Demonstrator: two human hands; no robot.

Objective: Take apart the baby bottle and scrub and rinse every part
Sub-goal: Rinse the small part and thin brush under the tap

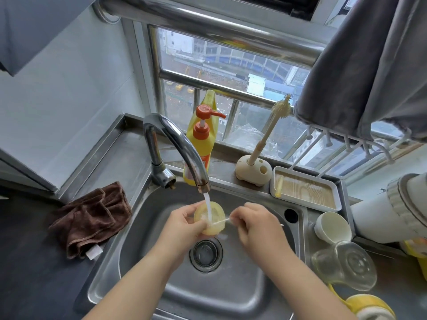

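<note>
A curved chrome faucet (178, 144) poured a thin stream of water into the stainless steel sink (242, 285). Directly under the spout, the left hand (184, 224) curled its fingers and thumb around a soft, translucent yellowish nipple (211, 218), a rounded dome-like part of the baby bottle, held in the stream above the round drain (205, 252). Just right of the spout's stream, the right hand (254, 224) pinched a thin, pale straw brush (225, 220) whose tip touched the nipple. Left of the faucet lay a crumpled brown terry cloth (92, 218) on the dark table (27, 262). Behind the faucet stood a yellow pump bottle (202, 139). Right of it, a bristled cream bottle brush (270, 128) stood upright in a rounded holder (253, 172), then a wood-grain tray (305, 188), a white cup (332, 227) and a clear glass bottle body (344, 264) lying on its side.
</note>
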